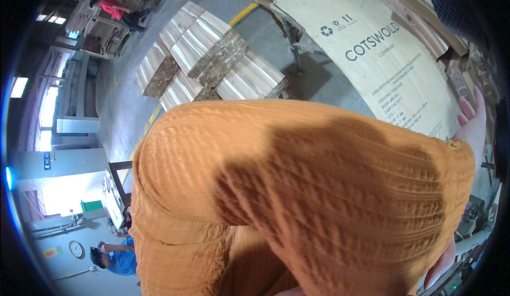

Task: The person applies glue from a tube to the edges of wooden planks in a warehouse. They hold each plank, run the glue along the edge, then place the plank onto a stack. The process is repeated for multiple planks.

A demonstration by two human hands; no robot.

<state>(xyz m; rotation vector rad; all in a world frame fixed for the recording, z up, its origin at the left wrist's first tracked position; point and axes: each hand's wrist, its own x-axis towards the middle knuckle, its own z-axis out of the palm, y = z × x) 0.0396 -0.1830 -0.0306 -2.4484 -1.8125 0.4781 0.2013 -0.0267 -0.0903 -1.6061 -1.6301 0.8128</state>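
Orange sleeve fabric (255,152) is seen across the near middle. At right, one hand (471,123) is held, fingers extended, just beside the printed cardboard carton (366,57), far right; contact cannot be told, nor can the finger state of the other hand (442,267), near right.

Stacked wooden boards (199,49) rest on the floor (125,65) beside a yellow line (244,14). I see a round wall clock (76,249) near a person in blue (123,260) clothing.
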